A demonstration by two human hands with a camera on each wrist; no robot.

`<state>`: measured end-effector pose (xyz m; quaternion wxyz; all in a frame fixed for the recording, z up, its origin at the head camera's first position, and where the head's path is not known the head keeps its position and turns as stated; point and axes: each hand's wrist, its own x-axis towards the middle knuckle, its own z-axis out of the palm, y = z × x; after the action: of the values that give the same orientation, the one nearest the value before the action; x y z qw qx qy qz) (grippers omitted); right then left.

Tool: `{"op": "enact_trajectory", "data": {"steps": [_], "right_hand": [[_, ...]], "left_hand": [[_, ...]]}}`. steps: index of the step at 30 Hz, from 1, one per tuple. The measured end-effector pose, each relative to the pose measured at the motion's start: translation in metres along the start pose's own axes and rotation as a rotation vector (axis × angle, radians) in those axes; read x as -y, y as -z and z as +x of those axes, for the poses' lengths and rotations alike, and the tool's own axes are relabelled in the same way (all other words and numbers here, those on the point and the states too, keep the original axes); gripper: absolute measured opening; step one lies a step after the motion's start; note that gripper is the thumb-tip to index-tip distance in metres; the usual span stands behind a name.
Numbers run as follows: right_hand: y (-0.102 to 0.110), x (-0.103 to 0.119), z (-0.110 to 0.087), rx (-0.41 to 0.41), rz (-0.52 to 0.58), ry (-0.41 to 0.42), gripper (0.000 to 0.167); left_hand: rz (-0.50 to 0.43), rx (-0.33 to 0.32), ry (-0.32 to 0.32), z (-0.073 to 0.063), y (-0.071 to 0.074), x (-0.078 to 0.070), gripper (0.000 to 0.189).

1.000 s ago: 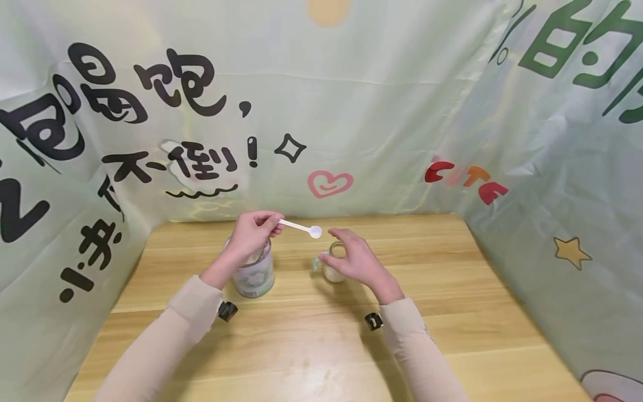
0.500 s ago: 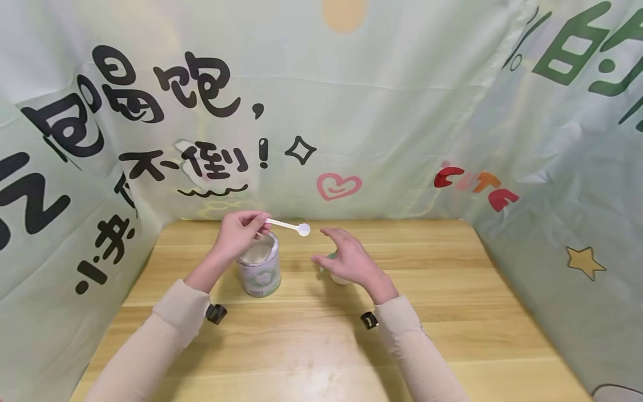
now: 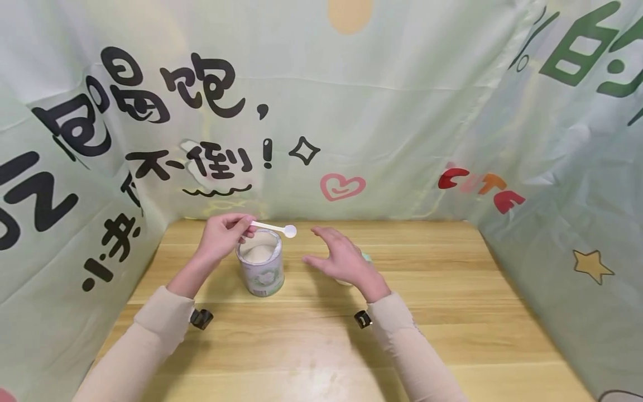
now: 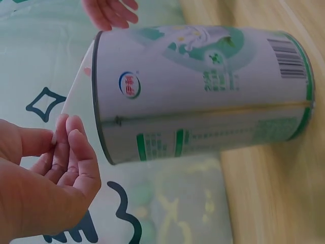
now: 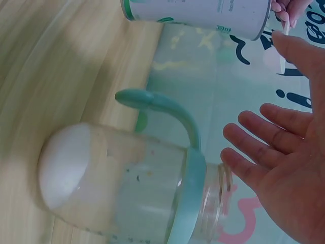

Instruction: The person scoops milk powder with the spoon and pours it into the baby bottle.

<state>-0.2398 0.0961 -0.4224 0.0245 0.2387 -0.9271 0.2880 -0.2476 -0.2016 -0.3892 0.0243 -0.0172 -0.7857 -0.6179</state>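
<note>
My left hand (image 3: 223,237) pinches the handle of a small white measuring scoop (image 3: 289,230) between thumb and fingers, above a tin of pale powder (image 3: 263,276). The scoop's bowl sits just past the tin's right rim. A green and white printed label (image 4: 213,61) with a barcode covers the tin in the left wrist view. My right hand (image 3: 339,258) holds nothing, its fingers spread, close to a baby bottle's mouth. That clear bottle (image 5: 137,173) has a mint-green collar and handle (image 5: 177,114) and white at its base; my right hand mostly hides it in the head view.
The tin and bottle stand upright on a wooden table (image 3: 301,335). Printed cloth (image 3: 402,139) walls the table at the back and both sides. Small black wrist cameras (image 3: 202,319) sit by both sleeves.
My left hand has drawn the scoop leftward, back from near the bottle to the tin. My right hand has shifted slightly left, and the head view has turned a little left.
</note>
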Motion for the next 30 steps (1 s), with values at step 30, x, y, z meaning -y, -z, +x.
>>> {"op": "enact_trajectory", "data": {"steps": [30], "right_hand": [[-0.041, 0.028, 0.028, 0.035, 0.030, 0.163, 0.086]], "left_hand": [[0.103, -0.050, 0.009, -0.020, 0.044, 0.020, 0.035]]}}
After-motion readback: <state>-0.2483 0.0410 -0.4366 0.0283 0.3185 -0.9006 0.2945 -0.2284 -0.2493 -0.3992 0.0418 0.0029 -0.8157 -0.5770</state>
